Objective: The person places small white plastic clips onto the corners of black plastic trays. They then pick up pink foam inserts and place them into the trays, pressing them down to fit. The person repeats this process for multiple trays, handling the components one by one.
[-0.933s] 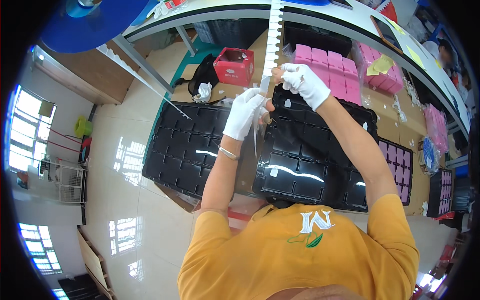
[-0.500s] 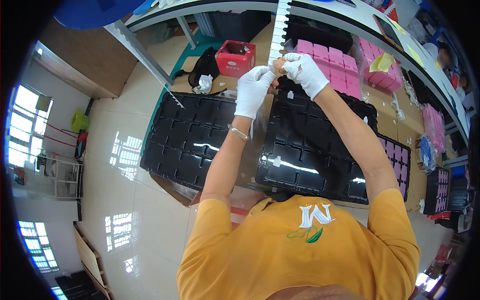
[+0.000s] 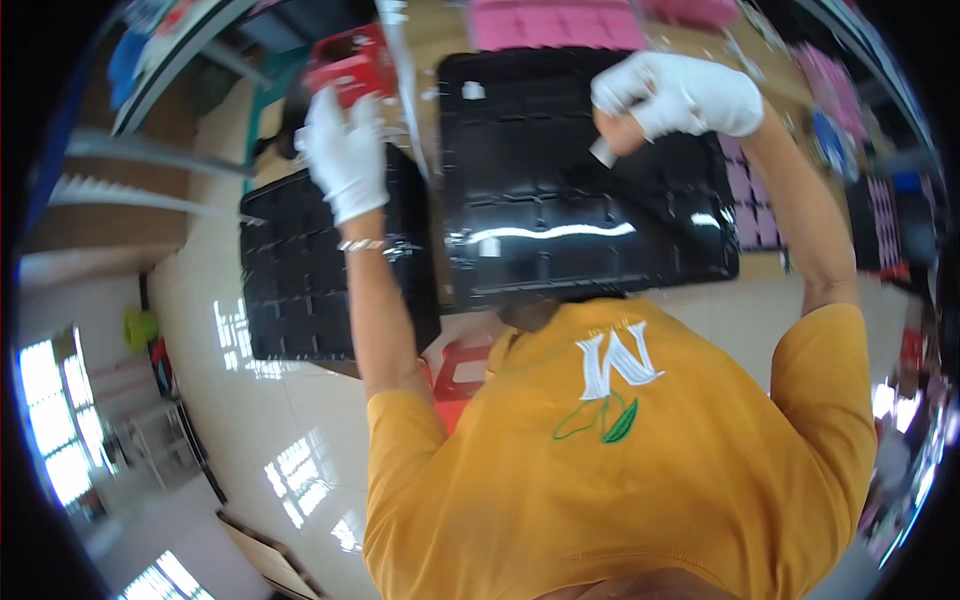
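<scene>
My right hand point(image 3: 690, 95), in a white glove with bare fingertips, is above the far right part of a black moulded plastic tray point(image 3: 580, 262). Pinched in its fingertips is a small white piece point(image 3: 603, 152), perhaps paper or a sticker; blur hides which. Two similar white scraps lie on this tray, a far one point(image 3: 473, 90) and a nearer one point(image 3: 489, 247). My left hand point(image 3: 345, 165), also gloved, reaches over a second black tray point(image 3: 290, 275) with its fingers apart. Its fingertips are close to a red cardboard box point(image 3: 352, 78); whether they touch it is unclear.
Pink moulded blocks point(image 3: 555, 25) stand behind the main tray. Pink pieces in a black tray point(image 3: 752, 200) sit to the right. A grey table frame point(image 3: 160, 150) crosses the far left, and a red stool-like object point(image 3: 462, 375) is below the trays.
My hands, close together before, are now apart: the left has moved left towards the red box, the right has moved right with a white piece. The whole view has shifted too.
</scene>
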The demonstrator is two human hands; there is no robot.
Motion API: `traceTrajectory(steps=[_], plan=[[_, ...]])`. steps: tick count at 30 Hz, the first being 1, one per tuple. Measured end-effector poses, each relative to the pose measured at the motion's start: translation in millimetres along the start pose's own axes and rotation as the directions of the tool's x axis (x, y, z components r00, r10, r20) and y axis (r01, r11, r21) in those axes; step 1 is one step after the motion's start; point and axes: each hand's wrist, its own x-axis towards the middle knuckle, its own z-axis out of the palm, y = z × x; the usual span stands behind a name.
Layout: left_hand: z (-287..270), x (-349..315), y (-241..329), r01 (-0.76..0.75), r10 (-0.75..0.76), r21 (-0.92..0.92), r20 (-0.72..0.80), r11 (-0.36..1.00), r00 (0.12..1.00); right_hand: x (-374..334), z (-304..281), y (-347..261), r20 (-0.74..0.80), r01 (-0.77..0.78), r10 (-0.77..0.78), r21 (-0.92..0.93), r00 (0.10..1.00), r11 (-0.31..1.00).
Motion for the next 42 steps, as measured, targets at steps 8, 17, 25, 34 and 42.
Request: traceTrajectory(steps=[8, 17, 25, 34, 42], plan=[[-39, -61, 31, 0.155, -0.155, 0.008, 0.154, 0.988, 0.976, -98, 42, 34, -0.015, -0.471, 0.493, -0.320, 0.870, 0.822], [-53, -92, 82, -0.042, -0.018, 0.237, 0.246, 0.971, 0.969, -97, 71, 77, -0.140, -0.359, 0.377, -0.708, 0.915, 0.608], [-73, -131, 109, 0.030, -0.101, 0.279, 0.245, 0.960, 0.964, -127, 89, 90, -0.435, -0.379, 0.152, -0.500, 0.887, 0.779], [-61, -123, 131, -0.129, -0.011, 0.267, 0.465, 0.955, 0.885, -124, 96, 101, -0.575, -0.425, 0.241, -0.208, 0.782, 0.881], [-62, -100, 141, -0.297, 0.056, 0.268, 0.649, 0.916, 0.758, -126, 95, 115, -0.571, -0.382, 0.352, 0.072, 0.742, 0.922]])
